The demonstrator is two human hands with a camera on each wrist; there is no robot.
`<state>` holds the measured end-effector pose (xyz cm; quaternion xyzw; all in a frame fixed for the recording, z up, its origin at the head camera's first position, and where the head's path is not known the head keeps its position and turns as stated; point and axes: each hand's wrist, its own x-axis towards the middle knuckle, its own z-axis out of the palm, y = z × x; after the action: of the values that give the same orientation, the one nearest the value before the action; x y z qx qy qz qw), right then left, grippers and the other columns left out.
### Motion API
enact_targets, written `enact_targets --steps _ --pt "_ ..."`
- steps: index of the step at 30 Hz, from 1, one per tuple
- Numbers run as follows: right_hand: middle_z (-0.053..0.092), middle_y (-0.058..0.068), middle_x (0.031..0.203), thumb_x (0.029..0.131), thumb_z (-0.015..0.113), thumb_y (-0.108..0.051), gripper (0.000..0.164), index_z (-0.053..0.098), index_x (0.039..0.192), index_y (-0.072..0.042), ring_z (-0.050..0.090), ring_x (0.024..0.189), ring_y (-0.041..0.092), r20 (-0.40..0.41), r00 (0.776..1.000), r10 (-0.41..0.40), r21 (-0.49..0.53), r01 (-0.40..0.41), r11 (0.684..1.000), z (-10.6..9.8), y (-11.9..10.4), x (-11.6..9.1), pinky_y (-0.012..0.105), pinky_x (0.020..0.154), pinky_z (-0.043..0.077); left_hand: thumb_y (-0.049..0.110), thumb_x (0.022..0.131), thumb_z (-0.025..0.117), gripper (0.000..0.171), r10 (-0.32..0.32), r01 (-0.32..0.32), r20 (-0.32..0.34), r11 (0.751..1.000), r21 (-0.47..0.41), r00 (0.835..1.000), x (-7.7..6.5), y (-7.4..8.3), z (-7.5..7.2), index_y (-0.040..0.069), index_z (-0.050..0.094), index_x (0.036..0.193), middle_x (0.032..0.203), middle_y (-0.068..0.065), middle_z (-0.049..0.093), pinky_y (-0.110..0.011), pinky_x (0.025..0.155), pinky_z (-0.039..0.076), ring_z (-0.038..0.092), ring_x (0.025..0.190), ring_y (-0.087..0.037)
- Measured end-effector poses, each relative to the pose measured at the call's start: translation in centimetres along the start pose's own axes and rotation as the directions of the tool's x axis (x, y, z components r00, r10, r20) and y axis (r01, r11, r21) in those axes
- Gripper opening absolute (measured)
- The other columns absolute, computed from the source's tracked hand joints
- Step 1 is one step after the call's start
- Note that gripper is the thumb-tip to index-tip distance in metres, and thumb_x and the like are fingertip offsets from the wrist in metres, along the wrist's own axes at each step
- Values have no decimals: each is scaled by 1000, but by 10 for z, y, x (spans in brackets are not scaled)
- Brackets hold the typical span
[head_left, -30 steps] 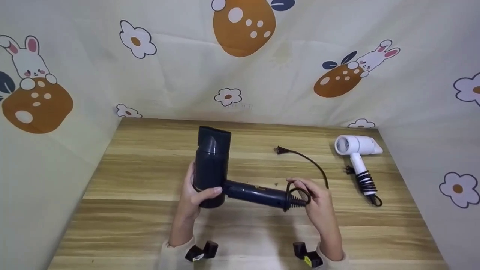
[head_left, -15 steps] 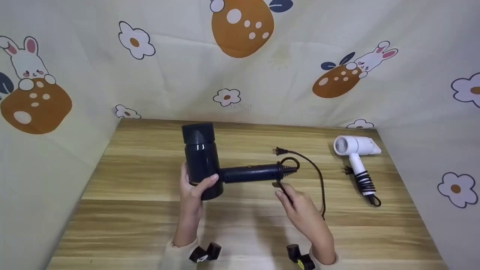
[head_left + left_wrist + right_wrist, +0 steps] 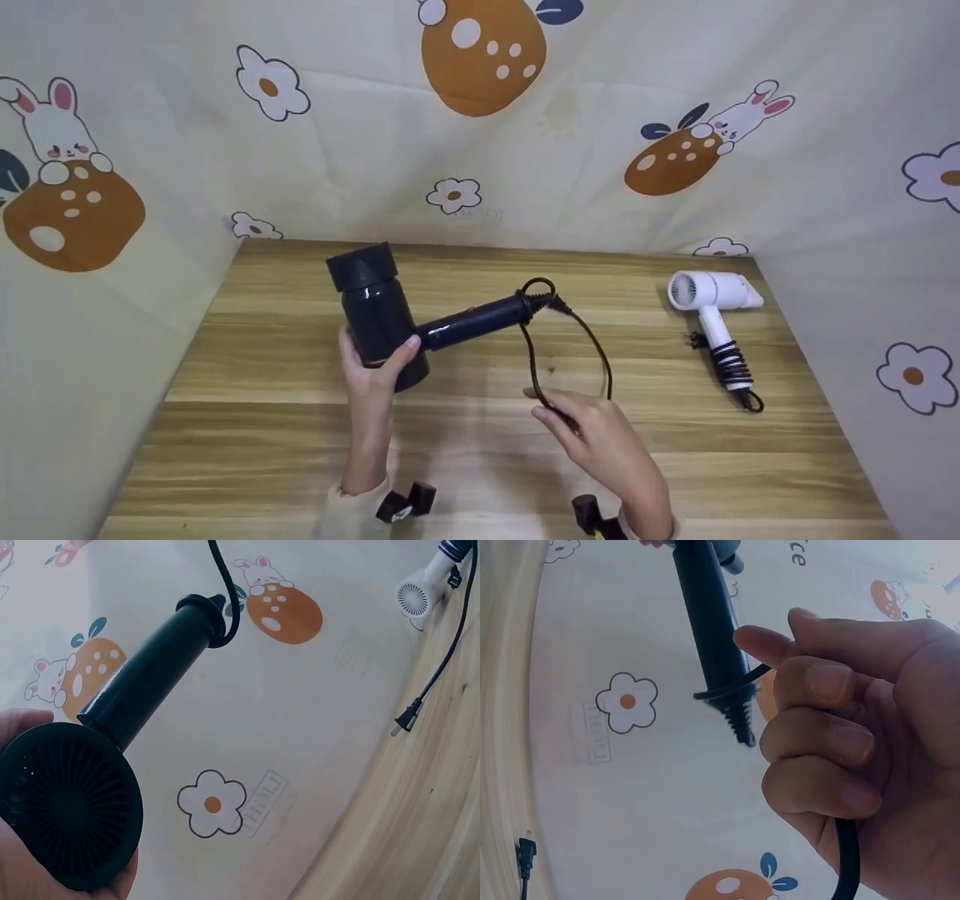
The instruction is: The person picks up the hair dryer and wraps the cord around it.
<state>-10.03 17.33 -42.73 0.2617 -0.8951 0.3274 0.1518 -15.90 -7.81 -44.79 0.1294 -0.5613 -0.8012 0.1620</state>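
My left hand grips a dark navy hair dryer around its barrel, thumb across the near side. The nozzle points away toward the back wall, and the handle slants up to the right. In the left wrist view the round vented rear grille faces the camera. A black power cord loops at the handle's end. My right hand holds that cord in curled fingers below the handle. In the right wrist view the cord passes through the fist and comes out beneath it.
A white hair dryer lies at the right of the wooden table, its black cord wound round the handle. The navy dryer's two-pin plug lies on the tabletop. Printed fabric walls enclose the back and sides.
The navy hair dryer has shifted left and its handle has swung from slanting down to slanting up. My right hand has moved from the handle's end down and toward me, drawing the cord along.
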Motion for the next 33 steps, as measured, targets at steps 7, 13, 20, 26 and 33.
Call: enact_targets --steps 7,13,20,26,33 --pt "69 -7 83 84 67 -13 16 72 100 -13 58 67 -1 -32 996 -84 21 85 996 -1 -2 1 11 60 46 -2 67 77 75 31 -41 84 992 117 996 -2 -6 5 9 38 130 112 -6 54 -29 88 43 53 99 -18" --pt "53 -8 66 71 74 3 22 73 90 -8 40 55 -2 -244 952 -184 33 198 980 -10 10 0 6 50 32 7 68 80 84 -30 -37 208 949 312 978 -1 -10 2 10 34 138 120 -13 51 -35 94 39 52 103 -23" --pt "52 -2 65 67 71 13 25 72 85 -5 42 57 2 -407 910 -79 102 131 986 -18 21 -3 9 48 35 11 67 81 86 -70 -75 373 930 360 925 -2 -7 -3 12 35 139 124 -15 51 -41 94 41 52 106 -27" --pt "50 0 63 68 69 15 21 70 81 -1 43 60 4 -474 880 -10 132 82 988 -19 24 0 14 55 37 9 63 81 86 -56 -110 467 940 322 882 -2 -4 -8 11 36 137 119 -13 53 -39 91 41 54 101 -24" --pt "51 1 63 70 65 18 23 70 84 2 41 60 5 -486 872 63 215 49 975 -17 30 2 18 56 34 0 64 78 86 -104 -10 552 980 201 827 -3 6 -12 6 32 136 119 -9 53 -36 95 40 53 104 -22"
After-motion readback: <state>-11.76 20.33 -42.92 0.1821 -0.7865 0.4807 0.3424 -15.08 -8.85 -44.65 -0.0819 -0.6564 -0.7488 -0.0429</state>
